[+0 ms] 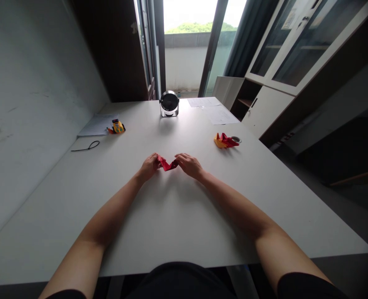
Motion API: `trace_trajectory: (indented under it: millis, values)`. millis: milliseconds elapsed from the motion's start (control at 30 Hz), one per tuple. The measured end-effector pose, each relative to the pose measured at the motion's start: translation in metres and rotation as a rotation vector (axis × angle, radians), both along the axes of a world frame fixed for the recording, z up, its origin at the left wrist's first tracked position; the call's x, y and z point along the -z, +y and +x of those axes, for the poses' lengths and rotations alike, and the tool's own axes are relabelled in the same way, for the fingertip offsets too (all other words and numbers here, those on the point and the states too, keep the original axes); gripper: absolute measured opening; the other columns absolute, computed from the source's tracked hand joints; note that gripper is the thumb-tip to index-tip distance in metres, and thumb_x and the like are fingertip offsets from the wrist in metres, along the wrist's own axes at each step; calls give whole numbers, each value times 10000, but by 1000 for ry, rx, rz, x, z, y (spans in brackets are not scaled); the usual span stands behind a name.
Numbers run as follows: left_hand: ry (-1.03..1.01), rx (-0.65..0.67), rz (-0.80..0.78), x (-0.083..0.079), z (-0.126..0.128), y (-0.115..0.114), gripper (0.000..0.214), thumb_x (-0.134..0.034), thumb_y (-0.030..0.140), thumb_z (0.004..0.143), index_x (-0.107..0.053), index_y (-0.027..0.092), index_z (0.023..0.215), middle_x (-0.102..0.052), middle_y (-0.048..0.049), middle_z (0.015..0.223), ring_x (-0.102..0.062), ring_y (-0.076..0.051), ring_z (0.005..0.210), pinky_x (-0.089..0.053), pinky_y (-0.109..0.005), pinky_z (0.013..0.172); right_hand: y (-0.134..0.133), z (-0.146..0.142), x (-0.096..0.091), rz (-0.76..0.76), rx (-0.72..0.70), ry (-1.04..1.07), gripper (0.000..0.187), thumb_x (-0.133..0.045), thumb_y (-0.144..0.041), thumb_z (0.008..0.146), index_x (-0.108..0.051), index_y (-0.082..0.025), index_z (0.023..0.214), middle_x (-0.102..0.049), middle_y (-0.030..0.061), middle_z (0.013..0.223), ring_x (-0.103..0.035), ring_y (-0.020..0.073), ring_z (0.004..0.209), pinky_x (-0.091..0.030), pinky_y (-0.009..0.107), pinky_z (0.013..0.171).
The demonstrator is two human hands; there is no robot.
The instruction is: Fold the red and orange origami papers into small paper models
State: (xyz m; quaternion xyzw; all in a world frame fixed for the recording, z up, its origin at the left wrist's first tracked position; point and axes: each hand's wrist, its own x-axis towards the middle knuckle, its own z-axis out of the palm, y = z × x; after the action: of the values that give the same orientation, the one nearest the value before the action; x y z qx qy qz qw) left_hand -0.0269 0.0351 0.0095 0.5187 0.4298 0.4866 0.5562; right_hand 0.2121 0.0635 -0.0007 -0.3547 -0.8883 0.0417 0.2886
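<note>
Beyond dark shirt (177,282), pinching red paper (167,166) at either end with left hand (149,167) and right hand (189,165). Likely light, crisp, easily crushed; best held by folded ends.

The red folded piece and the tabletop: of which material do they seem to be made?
Red folded piece: probably matte paper, judging by its thin, angular folds. Tabletop: perhaps laminate, smooth and evenly white with soft sheen; painted board is possible.
</note>
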Motion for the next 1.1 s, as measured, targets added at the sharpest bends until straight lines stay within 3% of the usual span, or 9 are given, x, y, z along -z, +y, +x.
trace_trajectory:
  millis: [233, 467, 633, 800, 967, 1100]
  values:
    - [85, -43, 22, 0, 5, 2, 285, -435, 469, 904, -421, 222, 764, -547, -25, 720, -548, -151, 660, -489, -305, 684, 1, 1, -2, -29, 43, 148, 207, -425, -271, 1034, -625, -225, 1062, -709, 80, 1135, -624, 216, 1065, -510, 344, 865]
    - [431, 2, 122, -4, 10, -6, 345, -562, 515, 859, -639, 184, 917, -639, -20, 766, -576, -162, 705, -452, -270, 669, -4, 1, -9, 25, 103, 221, 206, -418, -285, 1034, -616, -236, 1003, -649, 83, 1253, -593, 229, 1131, -513, 359, 874]
    - [639, 42, 176, -7, 16, -10, 318, -588, 477, 849, -721, 203, 941, -678, -11, 782, -585, -173, 721, -423, -266, 648, -8, 0, -13, 75, 181, 253, 246, -407, -346, 1041, -622, -237, 988, -636, 96, 1142, -605, 218, 1016, -503, 327, 816]
    - [622, 141, 151, -14, 19, -15, 450, -480, 549, 909, -738, 182, 864, -671, -16, 737, -575, -172, 691, -401, -266, 628, -10, 0, -14, 99, 225, 205, 299, -401, -377, 1038, -647, -228, 956, -644, 88, 924, -599, 204, 838, -465, 303, 732]
    - [605, 286, 137, -25, 24, -23, 382, -552, 510, 882, -756, 187, 885, -695, -19, 762, -592, -176, 693, -398, -259, 622, -16, -5, -14, 4, 251, 274, 282, -378, -364, 1038, -619, -228, 986, -678, 25, 764, -577, 149, 638, -414, 260, 636]
    - [467, 337, 50, -27, 30, -28, 376, -585, 482, 871, -763, 169, 981, -726, -48, 869, -635, -206, 788, -445, -273, 690, -25, -11, -15, -68, 286, 350, 231, -397, -366, 1015, -592, -245, 990, -654, -7, 686, -564, 136, 582, -402, 244, 603]
